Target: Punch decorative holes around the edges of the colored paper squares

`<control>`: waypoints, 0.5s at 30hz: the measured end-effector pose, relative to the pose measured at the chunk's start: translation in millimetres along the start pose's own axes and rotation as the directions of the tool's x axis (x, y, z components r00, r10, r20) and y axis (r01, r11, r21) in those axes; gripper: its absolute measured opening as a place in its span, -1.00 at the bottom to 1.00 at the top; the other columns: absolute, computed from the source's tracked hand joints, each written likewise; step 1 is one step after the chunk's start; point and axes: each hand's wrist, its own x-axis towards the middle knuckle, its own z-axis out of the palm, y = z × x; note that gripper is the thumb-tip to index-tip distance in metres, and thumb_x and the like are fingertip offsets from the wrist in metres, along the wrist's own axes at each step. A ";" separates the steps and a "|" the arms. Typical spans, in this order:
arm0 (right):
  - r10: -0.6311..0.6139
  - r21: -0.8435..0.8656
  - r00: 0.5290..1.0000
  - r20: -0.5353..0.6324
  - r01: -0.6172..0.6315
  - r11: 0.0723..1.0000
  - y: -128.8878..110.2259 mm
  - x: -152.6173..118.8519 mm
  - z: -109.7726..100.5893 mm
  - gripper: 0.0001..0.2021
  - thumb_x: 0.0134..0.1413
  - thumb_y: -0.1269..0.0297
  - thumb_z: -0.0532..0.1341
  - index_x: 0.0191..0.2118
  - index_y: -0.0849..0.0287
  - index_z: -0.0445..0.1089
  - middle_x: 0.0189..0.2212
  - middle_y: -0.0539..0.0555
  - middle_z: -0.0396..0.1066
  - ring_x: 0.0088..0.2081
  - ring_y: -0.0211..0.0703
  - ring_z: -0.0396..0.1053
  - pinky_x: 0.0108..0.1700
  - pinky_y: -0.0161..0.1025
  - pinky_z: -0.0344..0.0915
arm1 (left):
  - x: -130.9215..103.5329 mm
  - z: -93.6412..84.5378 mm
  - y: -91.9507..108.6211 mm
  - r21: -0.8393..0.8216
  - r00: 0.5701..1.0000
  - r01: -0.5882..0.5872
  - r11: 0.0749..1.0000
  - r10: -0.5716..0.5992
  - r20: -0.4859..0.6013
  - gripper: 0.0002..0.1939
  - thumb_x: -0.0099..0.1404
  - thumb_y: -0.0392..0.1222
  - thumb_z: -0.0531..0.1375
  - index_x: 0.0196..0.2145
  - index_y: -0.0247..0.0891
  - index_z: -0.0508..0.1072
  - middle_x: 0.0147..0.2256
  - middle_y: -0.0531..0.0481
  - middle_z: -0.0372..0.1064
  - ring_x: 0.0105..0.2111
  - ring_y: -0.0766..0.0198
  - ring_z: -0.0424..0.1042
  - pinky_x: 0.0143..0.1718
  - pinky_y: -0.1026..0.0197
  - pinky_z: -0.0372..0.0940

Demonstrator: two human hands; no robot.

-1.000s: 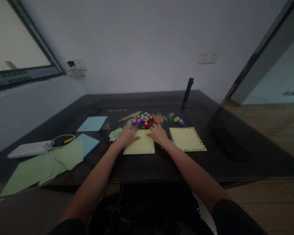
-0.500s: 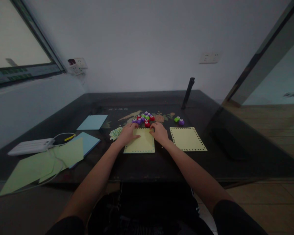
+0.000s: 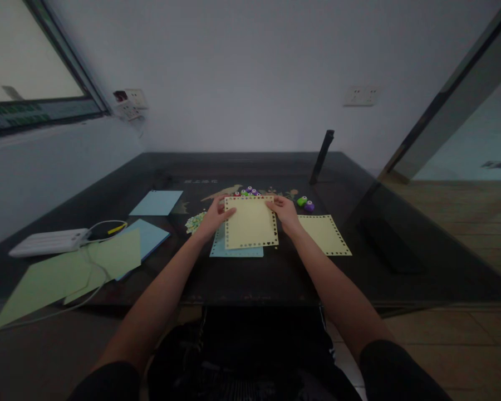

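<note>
Both my hands grip a yellow sheet of paper (image 3: 251,223) with small holes punched along its edges. My left hand (image 3: 216,216) pinches its upper left side, thumb on the front. At the upper right corner, my right hand (image 3: 287,213) is closed on it the same way. The sheet is raised off a blue sheet (image 3: 217,245), also hole-punched, which lies on the table and is partly covered. Behind the raised sheet sit several small red, green and purple eye-patterned pieces (image 3: 249,192), partly hidden. Another yellow punched sheet (image 3: 325,234) lies to the right.
Left on the dark table (image 3: 242,284) are green sheets (image 3: 67,273), blue sheets (image 3: 156,203) and a white power bank (image 3: 50,243) with a cable. A green and a purple piece (image 3: 309,206) sit right of centre. Beyond them stands a black upright bar (image 3: 322,156).
My hands have lifted the yellow sheet off the blue one and shifted it to the right. More of the blue sheet now shows, and the sheet hides some of the coloured pieces.
</note>
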 end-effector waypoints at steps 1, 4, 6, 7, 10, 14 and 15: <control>-0.001 0.031 1.000 -0.016 0.001 1.000 -2.1 0.4 -1.7 -0.68 -0.36 0.12 0.37 -0.43 0.17 0.36 -0.46 0.02 0.46 -0.42 -0.19 0.38 -0.29 -0.22 0.30 | -1.7 1.5 0.9 -0.014 0.999 0.038 0.999 -0.038 0.035 -0.45 0.13 -0.06 0.23 0.04 -0.29 0.23 -0.16 -0.17 0.42 -0.29 0.17 0.45 -0.29 0.14 0.35; -0.007 0.064 0.999 -0.053 0.011 0.998 -7.9 0.8 -5.2 -0.69 -0.36 0.14 0.38 -0.44 0.17 0.36 -0.48 0.01 0.44 -0.44 -0.21 0.36 -0.29 -0.22 0.30 | -7.0 4.3 3.7 0.046 0.978 0.126 0.991 -0.132 0.160 -0.63 0.17 -0.02 0.18 -0.17 -0.35 0.43 -0.21 -0.20 0.47 -0.32 0.16 0.46 -0.31 0.18 0.34; -0.011 0.080 0.998 -0.068 0.017 0.997 -10.7 0.8 -6.0 -0.70 -0.35 0.16 0.38 -0.43 0.17 0.37 -0.49 0.00 0.44 -0.45 -0.21 0.36 -0.30 -0.23 0.30 | -10.2 4.9 6.3 0.114 0.959 0.151 0.982 -0.174 0.226 -0.67 0.18 -0.03 0.18 -0.24 -0.37 0.48 -0.23 -0.21 0.49 -0.33 0.16 0.46 -0.32 0.19 0.34; -0.013 0.091 0.997 -0.073 0.020 0.996 -11.6 0.8 -6.1 -0.71 -0.35 0.16 0.38 -0.43 0.17 0.37 -0.49 -0.01 0.44 -0.45 -0.22 0.36 -0.31 -0.23 0.30 | -11.4 4.9 7.5 0.144 0.951 0.152 0.978 -0.184 0.249 -0.68 0.17 -0.03 0.19 -0.26 -0.37 0.49 -0.24 -0.21 0.49 -0.33 0.16 0.46 -0.32 0.20 0.34; -0.016 0.103 0.997 -0.079 0.024 0.994 -13.0 0.9 -5.7 -0.71 -0.34 0.16 0.38 -0.43 0.16 0.37 -0.50 -0.01 0.43 -0.46 -0.21 0.36 -0.32 -0.23 0.30 | -12.5 4.3 9.1 0.199 0.933 0.135 0.971 -0.192 0.304 -0.70 0.13 -0.06 0.23 -0.29 -0.37 0.52 -0.27 -0.20 0.51 -0.35 0.15 0.46 -0.37 0.22 0.33; -0.007 0.074 0.997 -0.083 0.014 0.997 -12.8 1.1 -5.0 -0.68 -0.31 0.10 0.36 -0.39 0.15 0.37 -0.47 0.00 0.45 -0.42 -0.18 0.38 -0.31 -0.23 0.31 | -8.1 2.3 2.0 0.214 0.942 0.083 0.973 -0.147 0.301 -0.70 0.13 -0.07 0.22 -0.29 -0.38 0.52 -0.29 -0.20 0.51 -0.37 0.18 0.46 -0.39 0.24 0.32; 0.007 0.071 0.997 -0.075 -0.002 0.997 -12.6 0.8 -4.7 -0.66 -0.30 0.08 0.36 -0.37 0.15 0.37 -0.46 0.01 0.46 -0.41 -0.17 0.39 -0.31 -0.22 0.31 | -6.5 1.6 -0.7 0.210 0.953 0.063 0.976 -0.121 0.276 -0.69 0.14 -0.07 0.21 -0.28 -0.38 0.51 -0.28 -0.19 0.50 -0.36 0.19 0.45 -0.38 0.24 0.32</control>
